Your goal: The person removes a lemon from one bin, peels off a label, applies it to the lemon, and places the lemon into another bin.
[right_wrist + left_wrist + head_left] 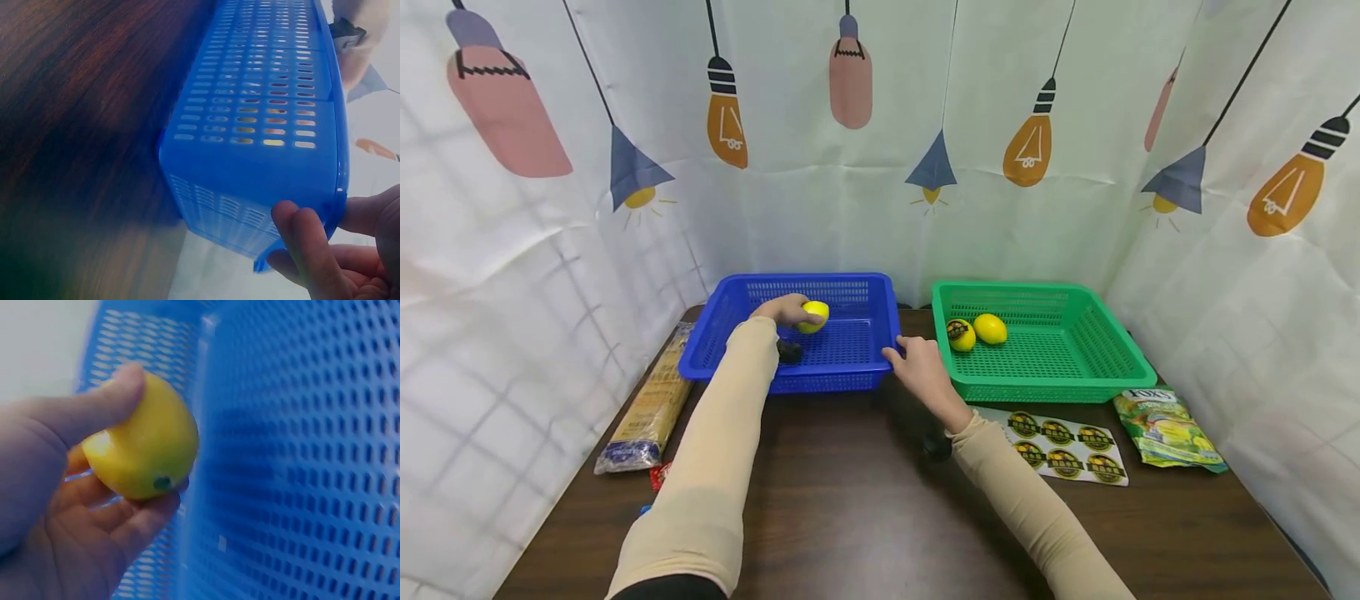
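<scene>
My left hand grips a yellow lemon between thumb and fingers, inside the blue basket. A small green mark shows at one end of the lemon in the left wrist view. The basket's perforated floor lies beside it with nothing else visible on it. My right hand holds the near right corner of the blue basket's rim, thumb on one side and fingers against the outer wall in the right wrist view.
Right of it stands a green basket with a plain lemon and one bearing a dark label. A sticker sheet and a FOXY'S-like candy bag lie nearby. Left is a long packet of noodles.
</scene>
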A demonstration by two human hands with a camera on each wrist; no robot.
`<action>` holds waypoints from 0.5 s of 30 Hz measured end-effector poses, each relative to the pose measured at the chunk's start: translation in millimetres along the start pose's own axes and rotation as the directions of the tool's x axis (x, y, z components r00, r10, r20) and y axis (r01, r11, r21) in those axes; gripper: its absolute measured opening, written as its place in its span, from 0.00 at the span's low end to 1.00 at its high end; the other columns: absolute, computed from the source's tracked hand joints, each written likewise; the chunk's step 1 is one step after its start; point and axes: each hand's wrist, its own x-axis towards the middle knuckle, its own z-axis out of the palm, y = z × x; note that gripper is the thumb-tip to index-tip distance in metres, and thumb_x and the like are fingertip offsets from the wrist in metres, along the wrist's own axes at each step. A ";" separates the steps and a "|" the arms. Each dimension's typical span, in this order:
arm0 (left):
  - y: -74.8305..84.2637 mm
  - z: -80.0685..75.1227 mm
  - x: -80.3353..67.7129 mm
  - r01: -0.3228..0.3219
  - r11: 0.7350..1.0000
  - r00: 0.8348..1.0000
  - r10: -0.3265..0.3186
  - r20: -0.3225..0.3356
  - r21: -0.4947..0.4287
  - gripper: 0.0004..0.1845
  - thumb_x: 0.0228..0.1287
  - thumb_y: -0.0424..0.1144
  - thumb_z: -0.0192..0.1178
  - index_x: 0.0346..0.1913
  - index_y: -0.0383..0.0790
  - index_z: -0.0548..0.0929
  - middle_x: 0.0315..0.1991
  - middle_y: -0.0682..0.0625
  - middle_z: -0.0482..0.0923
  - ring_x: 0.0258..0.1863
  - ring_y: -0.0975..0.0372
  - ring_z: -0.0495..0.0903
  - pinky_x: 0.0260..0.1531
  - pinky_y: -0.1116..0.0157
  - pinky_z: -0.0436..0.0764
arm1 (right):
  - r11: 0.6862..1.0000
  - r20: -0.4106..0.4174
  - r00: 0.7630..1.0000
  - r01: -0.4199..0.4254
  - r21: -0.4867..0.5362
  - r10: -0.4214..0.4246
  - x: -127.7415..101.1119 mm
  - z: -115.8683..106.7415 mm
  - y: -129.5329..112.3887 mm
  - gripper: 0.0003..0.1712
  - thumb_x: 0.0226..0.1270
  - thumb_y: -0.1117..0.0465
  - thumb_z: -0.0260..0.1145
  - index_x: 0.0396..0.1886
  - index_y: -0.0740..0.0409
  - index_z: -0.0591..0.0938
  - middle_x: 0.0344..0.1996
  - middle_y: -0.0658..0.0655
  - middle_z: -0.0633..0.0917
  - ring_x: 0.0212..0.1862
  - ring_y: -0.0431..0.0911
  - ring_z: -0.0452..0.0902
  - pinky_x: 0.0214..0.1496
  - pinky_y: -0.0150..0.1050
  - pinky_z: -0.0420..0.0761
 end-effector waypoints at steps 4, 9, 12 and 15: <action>16.3 -12.5 -16.3 -0.136 0.976 0.990 0.127 -0.067 -0.172 0.29 0.77 0.45 0.50 0.69 0.26 0.63 0.60 0.31 0.69 0.53 0.48 0.72 0.61 0.47 0.74 | 0.998 0.010 0.998 0.056 -0.040 -0.055 1.5 -0.7 -0.1 0.15 0.74 0.54 0.62 0.34 0.62 0.83 0.13 0.49 0.66 0.14 0.40 0.63 0.18 0.28 0.60; 40.3 -16.2 -38.8 -0.299 0.895 0.953 0.267 -0.140 -0.330 0.33 0.76 0.51 0.51 0.74 0.36 0.61 0.66 0.35 0.69 0.61 0.49 0.72 0.63 0.50 0.75 | 0.989 0.036 0.996 0.085 -0.120 -0.081 -16.1 -21.2 0.2 0.22 0.75 0.50 0.60 0.54 0.64 0.82 0.20 0.54 0.84 0.18 0.41 0.74 0.24 0.35 0.76; 53.9 -4.6 -59.2 -0.376 0.823 0.926 0.348 -0.146 -0.425 0.32 0.75 0.51 0.52 0.75 0.41 0.61 0.67 0.38 0.70 0.64 0.51 0.73 0.70 0.48 0.71 | 0.983 0.115 0.990 0.097 -0.154 -0.080 -40.9 -45.5 7.0 0.24 0.73 0.50 0.62 0.58 0.61 0.82 0.31 0.57 0.91 0.24 0.42 0.82 0.30 0.37 0.82; 65.5 15.1 -82.5 -0.431 0.757 0.897 0.416 -0.147 -0.492 0.29 0.75 0.48 0.54 0.73 0.42 0.64 0.62 0.42 0.76 0.58 0.56 0.78 0.68 0.51 0.75 | 0.977 0.255 0.962 0.140 -0.160 -0.096 -64.0 -69.2 24.8 0.17 0.70 0.53 0.65 0.52 0.57 0.86 0.37 0.54 0.91 0.30 0.41 0.84 0.33 0.35 0.82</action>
